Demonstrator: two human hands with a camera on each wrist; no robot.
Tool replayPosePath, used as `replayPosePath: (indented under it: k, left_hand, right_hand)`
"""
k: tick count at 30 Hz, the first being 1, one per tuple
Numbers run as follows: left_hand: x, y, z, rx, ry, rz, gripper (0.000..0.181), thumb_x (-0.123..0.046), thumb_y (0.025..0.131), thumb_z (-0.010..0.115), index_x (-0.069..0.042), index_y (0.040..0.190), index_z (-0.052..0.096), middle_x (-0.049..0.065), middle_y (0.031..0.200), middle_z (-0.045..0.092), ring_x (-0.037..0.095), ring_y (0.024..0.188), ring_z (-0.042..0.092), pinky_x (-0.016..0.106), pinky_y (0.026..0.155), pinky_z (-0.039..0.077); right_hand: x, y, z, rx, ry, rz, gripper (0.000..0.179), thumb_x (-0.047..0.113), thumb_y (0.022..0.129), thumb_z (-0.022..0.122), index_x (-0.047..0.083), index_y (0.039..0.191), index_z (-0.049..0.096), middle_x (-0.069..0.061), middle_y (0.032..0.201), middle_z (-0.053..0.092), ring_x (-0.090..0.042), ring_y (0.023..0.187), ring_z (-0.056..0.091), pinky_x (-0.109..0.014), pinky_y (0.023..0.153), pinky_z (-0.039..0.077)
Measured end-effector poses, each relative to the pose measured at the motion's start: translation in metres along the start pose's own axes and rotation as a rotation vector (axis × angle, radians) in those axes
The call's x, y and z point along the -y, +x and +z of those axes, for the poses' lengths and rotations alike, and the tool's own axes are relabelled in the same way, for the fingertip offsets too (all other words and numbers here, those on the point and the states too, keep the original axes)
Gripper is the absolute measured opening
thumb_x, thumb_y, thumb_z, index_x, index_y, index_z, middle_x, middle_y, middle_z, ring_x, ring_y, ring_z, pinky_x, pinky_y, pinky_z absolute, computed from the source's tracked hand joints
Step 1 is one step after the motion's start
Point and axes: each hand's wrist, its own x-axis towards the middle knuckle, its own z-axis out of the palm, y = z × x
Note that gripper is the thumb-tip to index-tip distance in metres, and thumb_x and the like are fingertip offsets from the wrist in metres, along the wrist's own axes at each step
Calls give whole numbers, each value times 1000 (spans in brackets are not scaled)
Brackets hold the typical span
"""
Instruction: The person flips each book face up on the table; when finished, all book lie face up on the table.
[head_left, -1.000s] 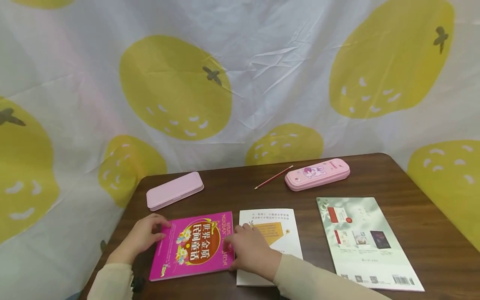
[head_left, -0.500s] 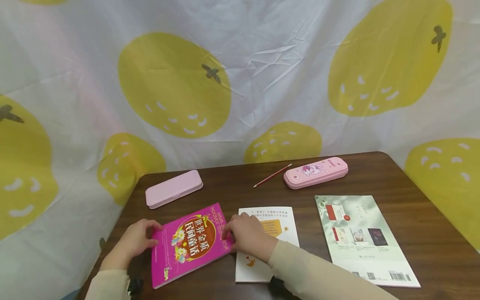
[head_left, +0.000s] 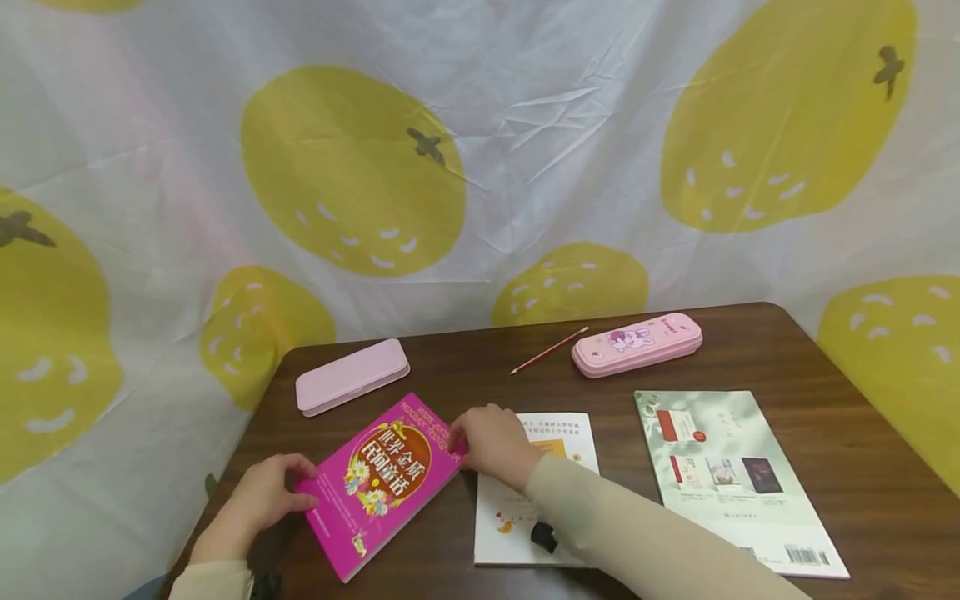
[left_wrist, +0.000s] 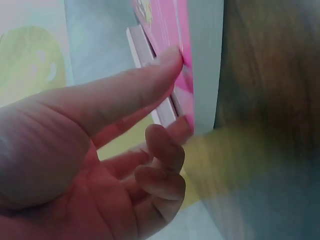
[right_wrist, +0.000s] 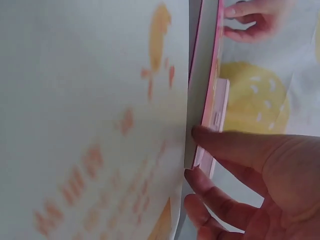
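A magenta book [head_left: 386, 487] lies turned at an angle on the table's left part, its cover facing up. My left hand [head_left: 262, 504] holds its left corner, thumb and fingertips at the edge; the left wrist view shows the thumb [left_wrist: 150, 87] against the pink cover. At the opposite corner my right hand [head_left: 491, 442] grips the book between thumb and forefinger, as the right wrist view shows. Under my right hand and forearm lies a white book [head_left: 517, 533], partly hidden by them. Pale page edges [right_wrist: 202, 75] of the magenta book show beside it.
Behind the magenta book lies a plain pink case [head_left: 352, 377]. Farther right are a thin red pencil-like stick [head_left: 551, 350] and a pink pencil case [head_left: 637, 344] with a rabbit print. A pale green book [head_left: 738, 483] lies on the right of the brown table [head_left: 817, 417].
The magenta book has turned anticlockwise, its right side swinging away from me. My right hand has moved up with its corner; my left hand has shifted slightly down. The other things stay put.
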Motion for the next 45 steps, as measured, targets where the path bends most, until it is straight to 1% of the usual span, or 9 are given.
replayPosePath:
  k: [4,8,14,20,25,29,34,39,45]
  left_hand:
    - [1,-6,-1,0,-12,-4,37,-17,72,93,-11,103,74,12,103,73,38,103,68,57,92,51]
    - [1,-11,-2,11,-9,6,38,-13,68,94,-13,100,73,7,93,71,28,88,66,48,81,52]
    - [0,-16,-2,67,-61,-25,36,-6,66,92,-17,92,71,-2,78,63,15,72,55,35,68,43]
    - [1,-23,-1,90,-110,26,33,-10,66,93,-18,91,72,-4,75,64,13,69,55,32,67,43]
    - [5,-34,-1,157,-171,106,29,-6,68,90,-15,90,73,-4,70,63,9,64,55,27,62,42]
    - [6,-39,1,233,-262,158,28,-4,69,88,-10,90,71,-1,68,65,8,62,56,25,59,43]
    - [2,-39,5,301,-330,145,29,-1,70,87,-8,90,67,0,68,62,12,61,57,26,57,45]
    - [0,-39,7,284,-314,140,30,0,69,86,-8,90,66,-1,67,60,12,61,55,26,57,43]
    - [-12,-41,7,202,-208,113,30,-3,67,89,-13,83,66,-2,72,59,14,68,52,28,63,42]
  right_hand:
    - [1,6,-4,25,11,6,16,27,83,86,25,98,80,8,82,70,-12,80,57,-36,75,46]
    - [2,12,-3,14,6,28,19,29,84,85,25,102,81,7,88,73,-13,82,61,-38,78,48]
    - [1,19,3,-25,-26,77,28,33,86,84,25,112,80,3,99,72,-17,93,63,-41,82,54]
    - [0,26,4,-54,-49,111,31,33,86,83,25,115,79,0,102,72,-22,97,64,-43,83,55]
    - [0,33,7,-45,-19,83,35,34,85,84,23,118,79,-1,103,72,-23,98,64,-42,82,54]
    - [-1,39,11,-9,15,43,45,34,84,84,19,125,75,-6,117,69,-26,108,61,-43,89,54]
    - [-4,45,13,17,28,26,47,31,85,85,17,128,72,-6,129,66,-28,120,59,-44,100,53]
    - [-6,42,8,30,30,12,50,31,84,86,17,130,70,-7,133,65,-30,123,56,-47,105,49]
    - [-12,24,-6,26,49,5,53,32,86,84,16,134,68,-9,138,63,-32,127,52,-51,109,42]
